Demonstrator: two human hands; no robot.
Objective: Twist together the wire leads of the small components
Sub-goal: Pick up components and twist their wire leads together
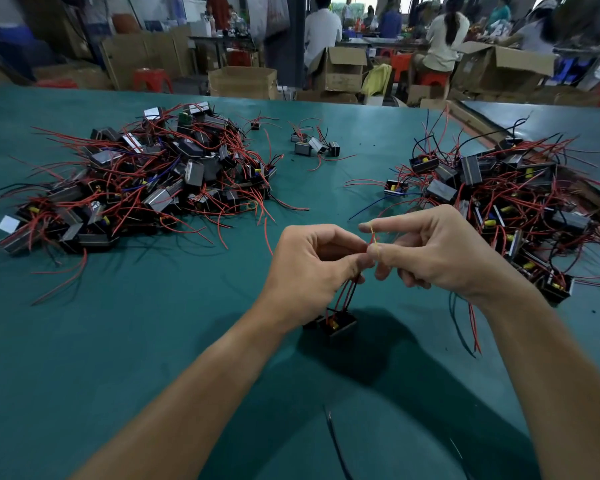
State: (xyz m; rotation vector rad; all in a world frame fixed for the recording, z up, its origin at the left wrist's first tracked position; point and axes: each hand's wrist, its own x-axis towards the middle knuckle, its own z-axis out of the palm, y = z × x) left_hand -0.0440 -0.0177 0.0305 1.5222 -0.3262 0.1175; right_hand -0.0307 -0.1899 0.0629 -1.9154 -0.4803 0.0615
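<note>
One component (340,325), perhaps four leads (349,291), pinched by left hand (309,268), right hand (440,251)

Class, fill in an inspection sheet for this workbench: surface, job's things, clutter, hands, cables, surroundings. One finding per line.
Surface: green-covered table.
Job's things: black component below the hands, its wire leads rising between them; left pile and right pile of like components.
Clutter: small group of components at far centre.
Hands: left hand and right hand both pinch the leads near their tips.
Cables: loose black wire lying near the front.
Surroundings: cardboard boxes, red stools, seated people behind.
</note>
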